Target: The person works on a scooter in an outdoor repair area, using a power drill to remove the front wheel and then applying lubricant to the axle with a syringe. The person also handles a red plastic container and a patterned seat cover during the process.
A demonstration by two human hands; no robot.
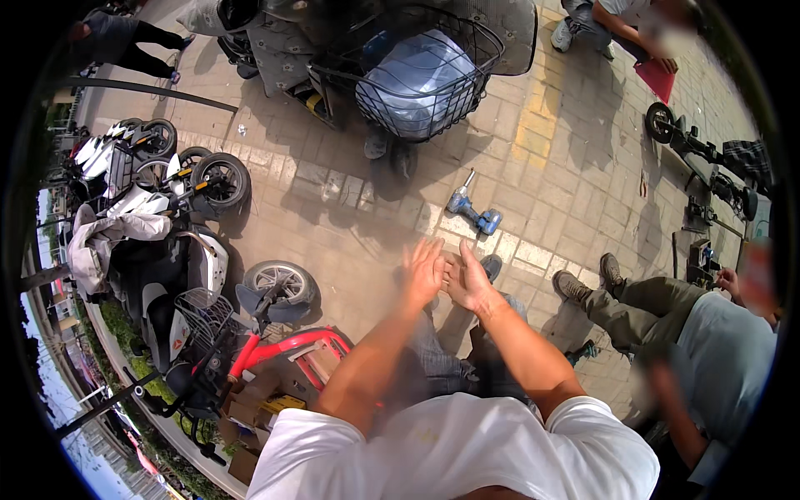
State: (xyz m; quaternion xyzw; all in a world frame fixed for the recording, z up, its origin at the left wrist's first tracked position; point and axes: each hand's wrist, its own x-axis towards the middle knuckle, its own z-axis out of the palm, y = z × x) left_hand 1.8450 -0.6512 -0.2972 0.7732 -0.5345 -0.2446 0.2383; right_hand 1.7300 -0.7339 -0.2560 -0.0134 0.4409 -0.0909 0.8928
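My left hand (pixel 424 272) and my right hand (pixel 469 282) are held up close together in front of me, touching or nearly so along their inner sides. Fingers are stretched out on both, and I see nothing in either one. The left hand is slightly smeared by motion. Just beyond them, a blue cordless drill (pixel 472 212) with a long silver bit lies on its side on the brick paving. No hand touches it.
An electric scooter with a wire basket (pixel 425 92) holding a bluish plastic bag stands ahead. At left are parked scooters (pixel 133 192), a red frame (pixel 287 346) and cardboard boxes (pixel 250 404). A seated person (pixel 717 342) is at right, near a small-wheeled scooter (pixel 696 150).
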